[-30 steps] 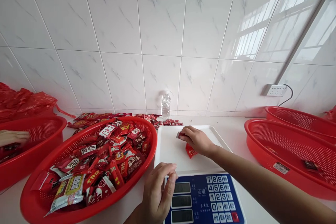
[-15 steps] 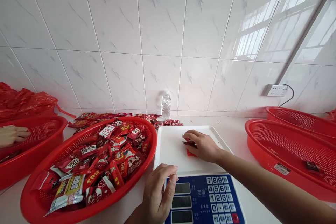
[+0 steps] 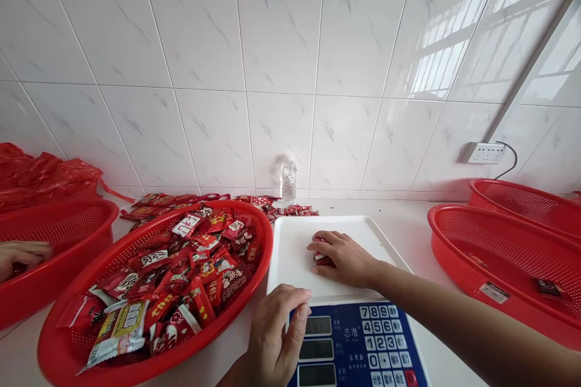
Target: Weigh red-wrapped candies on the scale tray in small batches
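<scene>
My right hand (image 3: 342, 258) is over the white tray (image 3: 293, 272) of a digital weighing scale, its fingers curled down around small red wrapped snacks (image 3: 323, 259). The palm and fingers hide part of them, so how many there are is unclear. My left hand (image 3: 279, 329) hovers at the scale's near left corner, beside the blue keypad panel (image 3: 351, 351). Its fingers are bent with the thumb apart, and nothing is in it. Left of the scale, a red oval basket (image 3: 59, 338) is heaped with red wrapped snacks (image 3: 195, 272) and one larger yellow-and-white packet (image 3: 118, 329).
A clear plastic bottle (image 3: 288, 182) stands by the tiled wall, near strips of red packets (image 3: 158, 199). On the right, a red basket (image 3: 454, 266) holds a few packets. Another person's hand (image 3: 22, 257) is in a red basket (image 3: 91, 236) at far left, below red plastic bags (image 3: 45, 178).
My right hand has shifted slightly on the tray, and the snacks under its fingers sit differently. My left hand stays nearly still. The other person's hand has moved lower in its basket.
</scene>
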Available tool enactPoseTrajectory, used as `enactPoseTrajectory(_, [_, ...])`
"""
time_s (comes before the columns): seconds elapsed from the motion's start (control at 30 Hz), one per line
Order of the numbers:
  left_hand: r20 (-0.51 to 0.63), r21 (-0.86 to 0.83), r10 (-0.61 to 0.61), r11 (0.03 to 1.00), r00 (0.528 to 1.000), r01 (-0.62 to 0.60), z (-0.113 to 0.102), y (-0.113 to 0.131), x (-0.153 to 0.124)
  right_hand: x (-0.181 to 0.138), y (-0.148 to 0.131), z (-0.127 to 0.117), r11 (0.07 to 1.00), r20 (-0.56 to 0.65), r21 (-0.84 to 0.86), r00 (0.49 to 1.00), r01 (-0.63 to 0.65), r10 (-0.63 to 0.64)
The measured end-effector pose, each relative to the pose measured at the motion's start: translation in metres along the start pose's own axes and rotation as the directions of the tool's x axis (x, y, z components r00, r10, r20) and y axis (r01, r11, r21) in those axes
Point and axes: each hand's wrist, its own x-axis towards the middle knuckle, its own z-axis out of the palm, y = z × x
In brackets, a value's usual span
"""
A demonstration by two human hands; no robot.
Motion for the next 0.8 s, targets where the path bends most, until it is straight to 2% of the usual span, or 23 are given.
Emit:
enactPoseTrajectory(0.23, [0.013,0.014,-0.004,1.000,1.000,0.004,0.000,0.001,0.001,0.009,0.007,0.006,0.989,-0.141,0.125,0.985,-0.078,0.095])
enactPoseTrajectory(0.47, [0.016,-0.006,0.008,1.000,1.000,-0.008,0.000,-0.001,0.001,0.020,0.015,-0.001,0.919,-0.292,0.332,0.903,-0.215,0.317])
enactPoseTrajectory(0.63, [0.021,-0.008,0.001,1.000,1.000,-0.001,0.000,-0.002,0.001,0.022,0.011,-0.011,0.820,-0.266,0.510,0.860,-0.258,0.436])
enactPoseTrajectory(0.8, [0.045,-0.014,0.003,1.000,0.999,-0.002,0.000,-0.002,0.001,0.016,-0.003,-0.036,0.734,-0.151,0.590,0.847,-0.337,0.510])
